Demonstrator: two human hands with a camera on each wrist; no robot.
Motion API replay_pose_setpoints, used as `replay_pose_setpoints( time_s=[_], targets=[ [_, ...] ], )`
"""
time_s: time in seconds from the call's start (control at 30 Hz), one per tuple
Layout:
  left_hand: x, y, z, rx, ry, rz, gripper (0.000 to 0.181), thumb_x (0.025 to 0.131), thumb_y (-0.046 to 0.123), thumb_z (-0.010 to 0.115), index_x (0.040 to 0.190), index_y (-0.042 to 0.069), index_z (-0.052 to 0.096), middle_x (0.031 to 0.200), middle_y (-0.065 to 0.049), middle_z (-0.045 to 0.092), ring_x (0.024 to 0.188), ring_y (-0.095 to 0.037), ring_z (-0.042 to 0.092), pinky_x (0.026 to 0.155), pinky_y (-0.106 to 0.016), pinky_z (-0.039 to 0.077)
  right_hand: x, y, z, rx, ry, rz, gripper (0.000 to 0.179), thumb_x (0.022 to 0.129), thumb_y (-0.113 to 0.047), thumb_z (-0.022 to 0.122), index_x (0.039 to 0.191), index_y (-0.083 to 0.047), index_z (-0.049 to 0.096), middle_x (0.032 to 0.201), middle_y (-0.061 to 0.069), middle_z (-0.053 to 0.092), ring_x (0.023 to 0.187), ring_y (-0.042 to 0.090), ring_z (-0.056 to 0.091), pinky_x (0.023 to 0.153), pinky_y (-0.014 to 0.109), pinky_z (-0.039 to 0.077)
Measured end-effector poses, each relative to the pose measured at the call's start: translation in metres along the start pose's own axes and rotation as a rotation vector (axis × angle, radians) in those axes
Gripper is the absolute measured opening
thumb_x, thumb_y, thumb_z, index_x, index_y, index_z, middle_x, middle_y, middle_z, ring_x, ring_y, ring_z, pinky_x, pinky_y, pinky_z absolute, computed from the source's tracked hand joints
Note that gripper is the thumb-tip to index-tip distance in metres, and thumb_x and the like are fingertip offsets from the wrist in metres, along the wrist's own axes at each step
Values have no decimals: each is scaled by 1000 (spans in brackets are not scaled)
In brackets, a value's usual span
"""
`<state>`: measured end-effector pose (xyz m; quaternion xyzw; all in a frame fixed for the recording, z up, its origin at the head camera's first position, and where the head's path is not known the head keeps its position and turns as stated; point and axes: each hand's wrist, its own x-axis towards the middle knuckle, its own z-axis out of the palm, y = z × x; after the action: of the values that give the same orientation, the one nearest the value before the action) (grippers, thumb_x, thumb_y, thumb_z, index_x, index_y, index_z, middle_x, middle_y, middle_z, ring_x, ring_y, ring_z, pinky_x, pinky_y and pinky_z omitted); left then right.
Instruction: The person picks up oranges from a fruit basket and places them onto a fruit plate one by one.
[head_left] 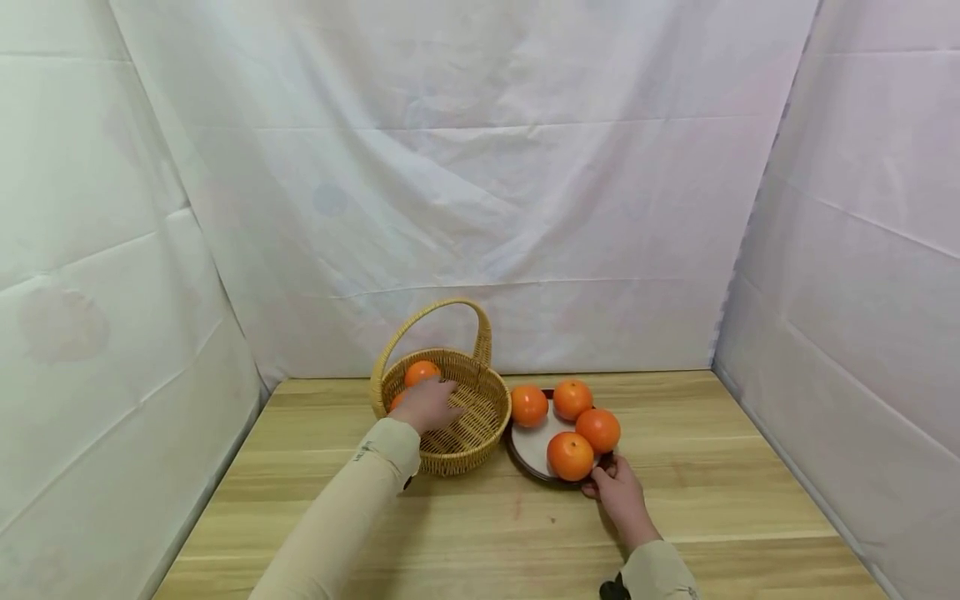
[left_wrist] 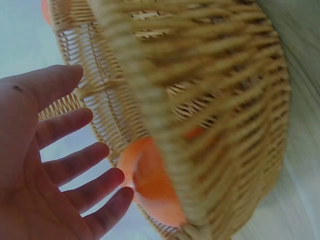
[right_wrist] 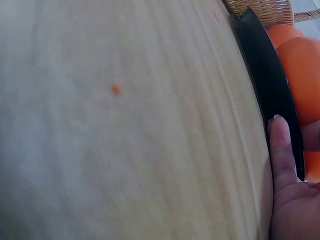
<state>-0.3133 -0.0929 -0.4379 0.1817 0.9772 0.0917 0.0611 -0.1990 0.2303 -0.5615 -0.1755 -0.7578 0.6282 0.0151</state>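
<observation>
My left hand [head_left: 427, 406] reaches over a round wicker basket [head_left: 491, 433] with a tall arched handle. Its fingers are spread and hold nothing; in the left wrist view they are beside the basket's woven wall [left_wrist: 235, 100], near an orange [left_wrist: 150, 180]. Two oranges show in the basket, one orange [head_left: 422, 372] towards the back and another partly behind the hand. At the right, my right hand [head_left: 618, 496] grips the near right rim of a dark-edged plate [head_left: 531, 450] with a pale middle. Several oranges lie on it, among them a front orange [head_left: 570, 456] close to my fingers.
Basket and plate stand side by side on a wood-grain table [head_left: 510, 542], near its back edge. White cloth [head_left: 480, 183] hangs behind, with more cloth at both sides. The basket handle [head_left: 435, 307] arches above the rim.
</observation>
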Motion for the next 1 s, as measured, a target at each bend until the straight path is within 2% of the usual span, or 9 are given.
replay_pose_setpoints(
  time_s=[0.1,0.27,0.43,0.53,0.67,0.83,0.9,1.0],
  targets=[
    [-3,-3,0,3,-8,-20,56,98,41,64,147,16,53,152,-16,49,135,-38,52,97,-56,51,0,1,0,-7,-3,6,56,102,-10,45,150,13,25,118,28,58,82,14,67,75,30,61],
    [-4,-7,1,12,9,-30,56,97,40,65,147,16,53,151,-16,50,136,-40,50,101,-63,45,1,3,-1,-16,-5,6,56,103,-10,44,150,14,24,121,29,57,82,14,67,75,30,60],
    [-5,-12,1,-24,8,-94,53,97,35,66,145,18,55,155,-18,43,134,-49,46,104,-68,37,0,1,-1,-13,-9,-1,57,103,-10,44,150,14,24,119,29,58,82,14,67,75,30,60],
    [-5,-14,0,-55,-10,-121,48,96,34,66,141,18,57,156,-21,40,123,-53,48,97,-67,40,0,1,-1,-9,-9,-2,57,103,-10,44,150,14,24,118,28,58,82,14,67,75,30,60],
    [-5,-15,-2,-75,-39,-139,42,96,33,67,134,17,61,157,-21,37,110,-51,50,87,-63,45,0,1,-1,-8,-10,-2,56,102,-10,44,149,14,25,115,26,59,82,14,67,75,29,60],
    [-6,-15,-5,-94,-70,-150,39,97,30,65,133,16,63,160,-21,33,117,-52,47,87,-61,46,0,1,0,-11,-8,-4,55,103,-10,45,149,13,26,113,25,59,81,14,67,74,29,60],
    [-7,-15,-6,-86,-80,-151,36,97,30,65,130,15,65,157,-22,38,117,-52,48,87,-60,46,0,1,0,-11,-5,-4,55,102,-10,45,149,13,26,113,25,59,81,14,67,74,29,60],
    [-7,-16,-6,-55,-90,-135,35,96,28,66,127,15,69,148,-18,52,115,-47,53,89,-58,48,0,0,0,-11,-3,-4,55,102,-10,45,149,13,27,112,25,59,81,14,67,74,29,60]
  ],
)
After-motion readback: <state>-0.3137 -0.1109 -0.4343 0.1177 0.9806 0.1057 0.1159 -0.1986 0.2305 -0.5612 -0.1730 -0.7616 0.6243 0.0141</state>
